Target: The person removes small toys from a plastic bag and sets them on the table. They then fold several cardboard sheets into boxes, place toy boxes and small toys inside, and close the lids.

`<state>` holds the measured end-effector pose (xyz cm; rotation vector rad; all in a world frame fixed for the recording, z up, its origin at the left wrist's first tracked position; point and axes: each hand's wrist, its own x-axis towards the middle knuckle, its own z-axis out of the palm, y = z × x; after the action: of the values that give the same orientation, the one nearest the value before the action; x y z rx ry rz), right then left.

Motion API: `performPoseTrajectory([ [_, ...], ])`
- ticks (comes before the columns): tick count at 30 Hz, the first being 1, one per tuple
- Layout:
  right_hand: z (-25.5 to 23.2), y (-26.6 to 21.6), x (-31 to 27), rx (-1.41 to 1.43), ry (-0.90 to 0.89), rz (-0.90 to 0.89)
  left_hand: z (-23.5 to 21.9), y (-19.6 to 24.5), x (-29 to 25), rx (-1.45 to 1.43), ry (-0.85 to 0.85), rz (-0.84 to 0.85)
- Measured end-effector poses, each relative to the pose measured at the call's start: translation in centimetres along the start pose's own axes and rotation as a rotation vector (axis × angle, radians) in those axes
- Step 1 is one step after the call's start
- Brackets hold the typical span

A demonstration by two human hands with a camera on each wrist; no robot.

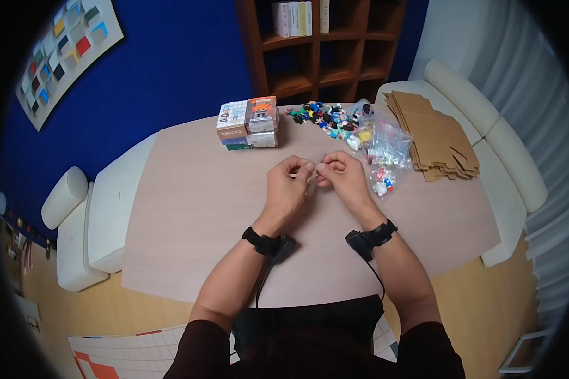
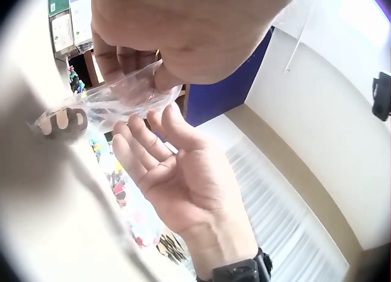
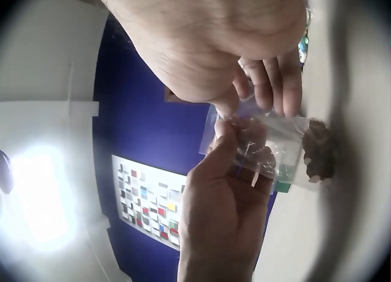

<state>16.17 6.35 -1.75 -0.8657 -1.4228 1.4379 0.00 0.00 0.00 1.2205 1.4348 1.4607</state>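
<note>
A small clear plastic bag [image 2: 107, 107] hangs between my two hands over the table. At its lower end lies a brown piece with pale patches [image 3: 321, 150], its exact kind blurred by the plastic. My left hand [image 1: 287, 186] pinches the upper edge of the bag between thumb and curled fingers. Close beside it, my right hand [image 1: 344, 180] pinches the same edge, thumb tip near the left thumb. In the head view the fingers hide most of the bag.
On the table [image 1: 189, 208], stacked brick-toy boxes [image 1: 246, 123] stand at the back left. A pile of small colourful figures [image 1: 325, 117] and clear bags [image 1: 389, 148] lie at the back right, beside flattened cardboard [image 1: 433, 136]. A white sofa [image 1: 512, 164] curves around the right side.
</note>
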Motion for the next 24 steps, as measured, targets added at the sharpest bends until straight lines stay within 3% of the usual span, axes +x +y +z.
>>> performPoseTrajectory([
  [4,0.3,-0.2,-0.3,0.108,-0.057,0.029,0.3,-0.5,-0.2,0.046,0.017,0.09],
  [7,0.2,-0.3,-0.4,0.149,-0.08,0.043,0.1,0.7,-0.8,-0.022,-0.044,-0.077],
  [13,-0.1,-0.3,-0.4,0.197,-0.096,0.029,0.2,-0.7,-0.7,0.067,-0.06,0.162],
  [19,-0.2,0.0,-0.4,0.139,-0.031,-0.019,0.2,-1.4,-0.5,-0.131,-0.099,0.123],
  [24,0.2,0.3,-0.4,0.016,0.025,-0.036,-0.1,-0.9,-0.5,0.011,-0.108,0.084],
])
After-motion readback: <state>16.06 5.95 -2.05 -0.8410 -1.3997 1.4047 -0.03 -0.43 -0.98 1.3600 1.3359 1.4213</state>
